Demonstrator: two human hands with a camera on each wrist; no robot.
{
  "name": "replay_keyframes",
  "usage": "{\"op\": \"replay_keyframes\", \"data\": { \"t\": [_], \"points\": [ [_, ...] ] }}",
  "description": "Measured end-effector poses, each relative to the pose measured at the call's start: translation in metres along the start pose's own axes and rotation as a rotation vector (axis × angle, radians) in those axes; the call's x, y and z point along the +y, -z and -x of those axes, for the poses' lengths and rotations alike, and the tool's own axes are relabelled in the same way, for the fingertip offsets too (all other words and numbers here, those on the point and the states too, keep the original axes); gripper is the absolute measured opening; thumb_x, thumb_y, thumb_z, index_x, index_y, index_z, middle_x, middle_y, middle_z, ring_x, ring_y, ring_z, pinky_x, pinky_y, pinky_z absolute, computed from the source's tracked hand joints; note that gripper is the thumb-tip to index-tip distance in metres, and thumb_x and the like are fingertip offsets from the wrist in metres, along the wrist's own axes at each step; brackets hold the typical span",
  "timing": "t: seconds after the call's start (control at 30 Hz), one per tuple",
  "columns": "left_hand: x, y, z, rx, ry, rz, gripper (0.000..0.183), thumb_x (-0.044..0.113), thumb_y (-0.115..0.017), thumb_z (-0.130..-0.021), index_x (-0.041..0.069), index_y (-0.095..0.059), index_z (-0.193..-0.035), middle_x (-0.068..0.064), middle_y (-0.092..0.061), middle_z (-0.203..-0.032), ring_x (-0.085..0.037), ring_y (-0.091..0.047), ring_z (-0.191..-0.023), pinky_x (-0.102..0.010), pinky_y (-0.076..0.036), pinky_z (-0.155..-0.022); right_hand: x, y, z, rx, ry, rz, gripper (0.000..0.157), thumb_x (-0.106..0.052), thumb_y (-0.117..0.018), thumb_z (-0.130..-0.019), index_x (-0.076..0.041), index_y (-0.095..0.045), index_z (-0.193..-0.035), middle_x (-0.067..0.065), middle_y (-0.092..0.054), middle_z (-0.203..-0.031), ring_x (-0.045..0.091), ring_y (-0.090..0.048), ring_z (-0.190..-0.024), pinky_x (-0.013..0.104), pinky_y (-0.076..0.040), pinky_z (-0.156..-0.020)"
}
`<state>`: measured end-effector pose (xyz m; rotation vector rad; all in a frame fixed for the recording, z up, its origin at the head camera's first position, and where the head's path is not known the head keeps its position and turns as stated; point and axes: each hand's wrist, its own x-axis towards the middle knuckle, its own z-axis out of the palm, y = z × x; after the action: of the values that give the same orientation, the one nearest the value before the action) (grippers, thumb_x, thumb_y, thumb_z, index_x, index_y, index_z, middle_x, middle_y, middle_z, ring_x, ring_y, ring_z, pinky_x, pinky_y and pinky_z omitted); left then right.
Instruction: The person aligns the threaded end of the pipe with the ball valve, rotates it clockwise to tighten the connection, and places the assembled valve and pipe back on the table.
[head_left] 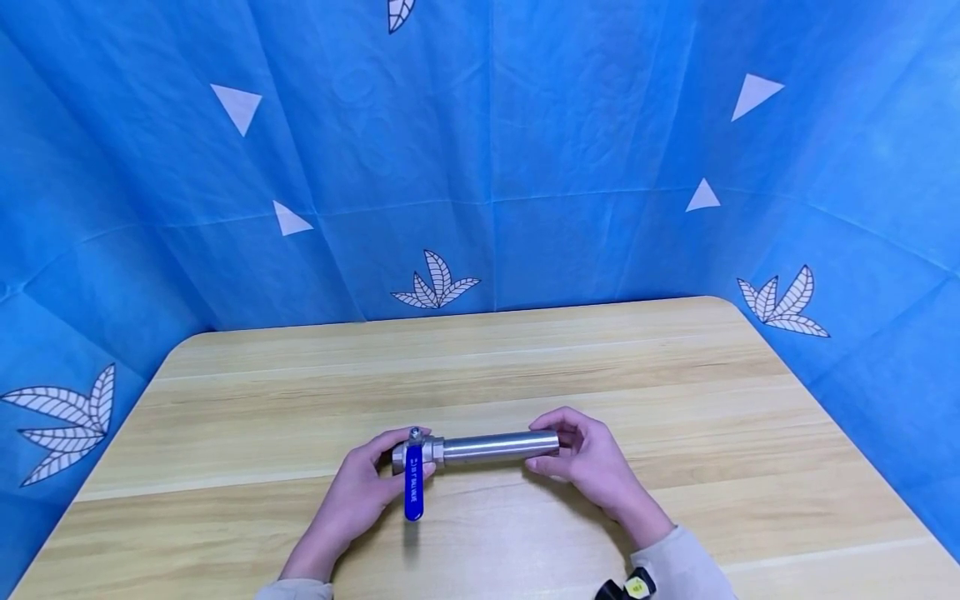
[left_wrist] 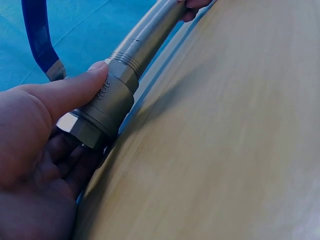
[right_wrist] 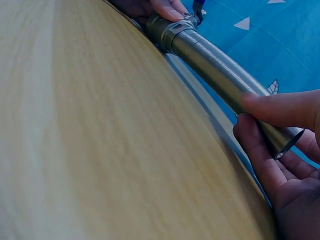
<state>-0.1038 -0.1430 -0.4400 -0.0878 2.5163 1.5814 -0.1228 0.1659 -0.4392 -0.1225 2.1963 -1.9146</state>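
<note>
My left hand [head_left: 358, 490] grips a steel ball valve [left_wrist: 112, 95], its thumb across the body and its fingers behind and beneath. The valve's blue lever [head_left: 414, 483] points toward me over the table. A smooth metal pipe [head_left: 495, 447] extends rightward from the valve, with a few threads showing at the joint in the left wrist view. Near the pipe's open free end, my right hand [head_left: 592, 462] pinches it between thumb and fingers. Pipe and valve lie in one line, low over the wooden table, their shadow falling on it.
The light wooden table [head_left: 480, 367] has rounded far corners. A blue curtain [head_left: 555, 167] with white leaf and triangle prints hangs along its back and sides. A black device with a yellow label [head_left: 637, 587] sits at the right wrist.
</note>
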Motion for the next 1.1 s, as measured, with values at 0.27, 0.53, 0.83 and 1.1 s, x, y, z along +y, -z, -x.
{"op": "replay_keyframes", "data": {
  "t": [0.27, 0.53, 0.83, 1.1],
  "points": [
    [0.0002, 0.0002, 0.0004, -0.001, 0.001, 0.010, 0.049, 0.048, -0.081, -0.072, 0.043, -0.064, -0.118, 0.016, -0.064, -0.120, -0.014, -0.056, -0.115, -0.038, -0.043, -0.100, -0.0009, -0.0005, -0.0004, 0.029, -0.023, 0.012, 0.047, -0.015, -0.088, -0.067, -0.013, -0.067, -0.109, 0.011, -0.068, -0.103, 0.024, -0.067, -0.090, 0.031, -0.058, -0.074],
    [0.0021, 0.0002, 0.0013, 0.005, 0.003, 0.024, 0.048, 0.047, -0.081, -0.072, 0.043, -0.064, -0.117, 0.015, -0.065, -0.118, -0.013, -0.056, -0.115, -0.038, -0.042, -0.101, -0.0018, -0.0011, -0.0004, 0.026, -0.060, -0.031, 0.045, -0.021, -0.086, -0.071, -0.011, -0.068, -0.111, 0.015, -0.068, -0.099, 0.026, -0.070, -0.086, 0.034, -0.059, -0.074],
    [0.0020, 0.0005, 0.0008, 0.006, -0.006, 0.013, 0.046, 0.047, -0.081, -0.073, 0.044, -0.064, -0.116, 0.015, -0.066, -0.116, -0.013, -0.057, -0.115, -0.039, -0.041, -0.102, -0.0023, -0.0014, -0.0002, 0.001, -0.036, -0.054, 0.044, -0.028, -0.081, -0.078, -0.006, -0.065, -0.112, 0.018, -0.069, -0.092, 0.030, -0.070, -0.076, 0.039, -0.060, -0.070],
    [0.0022, 0.0006, 0.0011, 0.005, -0.004, 0.018, 0.045, 0.046, -0.081, -0.073, 0.044, -0.064, -0.115, 0.015, -0.066, -0.116, -0.013, -0.056, -0.116, -0.041, -0.041, -0.103, -0.0032, -0.0028, -0.0003, -0.007, -0.062, -0.023, 0.043, -0.037, -0.075, -0.083, -0.007, -0.064, -0.111, 0.021, -0.069, -0.086, 0.029, -0.068, -0.065, 0.042, -0.059, -0.062]
  ]
}}
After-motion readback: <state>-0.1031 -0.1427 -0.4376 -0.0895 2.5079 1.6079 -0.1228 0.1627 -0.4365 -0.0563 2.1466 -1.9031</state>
